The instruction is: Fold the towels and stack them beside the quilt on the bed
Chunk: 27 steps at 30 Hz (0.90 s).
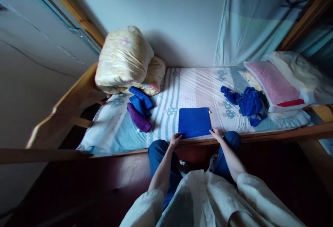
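Left hand (pixel 176 139) and right hand (pixel 215 133) pinch the near corners of a folded blue cloth (pixel 194 121), fingers nearly closed. It lies flat on the bed (pixel 171 98), just beyond both, its near edge spanning between them. Rolled purple cloth (pixel 139 118) is nearer the left; crumpled blue clothing (pixel 251 102), the right.

No readable text, label, brand, number or sign shows on the bedding, cloths or walls.
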Each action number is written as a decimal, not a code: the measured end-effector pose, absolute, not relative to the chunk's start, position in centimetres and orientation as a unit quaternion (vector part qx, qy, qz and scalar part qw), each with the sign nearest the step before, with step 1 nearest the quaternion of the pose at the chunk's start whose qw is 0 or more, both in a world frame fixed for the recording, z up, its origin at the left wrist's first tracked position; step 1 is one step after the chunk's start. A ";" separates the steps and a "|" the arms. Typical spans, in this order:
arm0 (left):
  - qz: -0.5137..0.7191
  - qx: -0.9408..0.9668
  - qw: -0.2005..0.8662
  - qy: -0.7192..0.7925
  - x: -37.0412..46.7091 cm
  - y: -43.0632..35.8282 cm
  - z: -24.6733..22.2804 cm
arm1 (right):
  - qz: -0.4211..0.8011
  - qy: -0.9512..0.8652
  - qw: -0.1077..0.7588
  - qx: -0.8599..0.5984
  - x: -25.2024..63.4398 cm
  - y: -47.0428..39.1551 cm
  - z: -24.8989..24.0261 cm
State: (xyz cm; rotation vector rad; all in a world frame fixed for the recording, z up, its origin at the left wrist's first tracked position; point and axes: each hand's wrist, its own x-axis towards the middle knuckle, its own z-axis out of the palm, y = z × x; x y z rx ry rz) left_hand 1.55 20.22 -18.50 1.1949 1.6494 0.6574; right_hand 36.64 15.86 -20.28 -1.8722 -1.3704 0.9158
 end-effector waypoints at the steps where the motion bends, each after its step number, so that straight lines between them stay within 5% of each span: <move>1: 0.264 0.493 0.470 0.683 1.4 20.2 -18.3 | 0.350 -0.516 0.317 -0.715 36.5 15.8 -20.3; 27: 0.144 0.487 0.331 0.795 3.2 19.3 -16.8 | 0.296 -0.458 0.144 -0.826 35.0 15.3 -19.3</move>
